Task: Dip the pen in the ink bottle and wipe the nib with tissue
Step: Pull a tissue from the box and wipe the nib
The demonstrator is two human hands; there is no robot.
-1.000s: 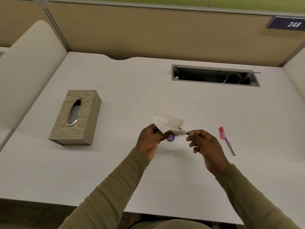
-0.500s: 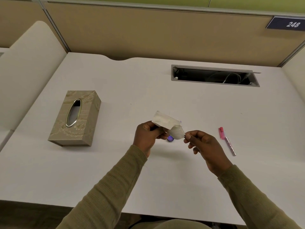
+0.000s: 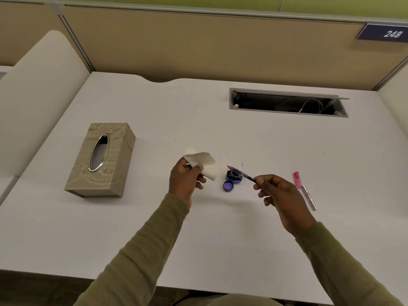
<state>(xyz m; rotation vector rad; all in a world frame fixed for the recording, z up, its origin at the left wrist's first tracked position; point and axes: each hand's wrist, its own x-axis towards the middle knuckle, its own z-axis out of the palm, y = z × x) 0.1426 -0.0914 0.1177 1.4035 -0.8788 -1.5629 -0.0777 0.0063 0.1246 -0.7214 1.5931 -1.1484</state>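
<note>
My left hand (image 3: 186,181) pinches a folded white tissue (image 3: 204,163) above the white desk (image 3: 154,228). My right hand (image 3: 279,195) holds a thin dark pen (image 3: 241,173) by its rear end, with the pink nib pointing up and left, clear of the tissue. Just under the pen stands a small open blue ink bottle (image 3: 234,176). Its round purple cap (image 3: 228,186) lies on the desk in front of it. A gap of desk separates the tissue's edge from the nib.
A beige patterned tissue box (image 3: 102,160) stands at the left. A pink pen cap and a silver barrel (image 3: 305,191) lie to the right of my right hand. An open cable slot (image 3: 287,102) is cut into the desk at the back right. Partition walls enclose the desk.
The tissue was wrapped around the nib; my hands have since pulled apart, the left going left with the tissue, the right going right with the pen. The nib and ink bottle are uncovered.
</note>
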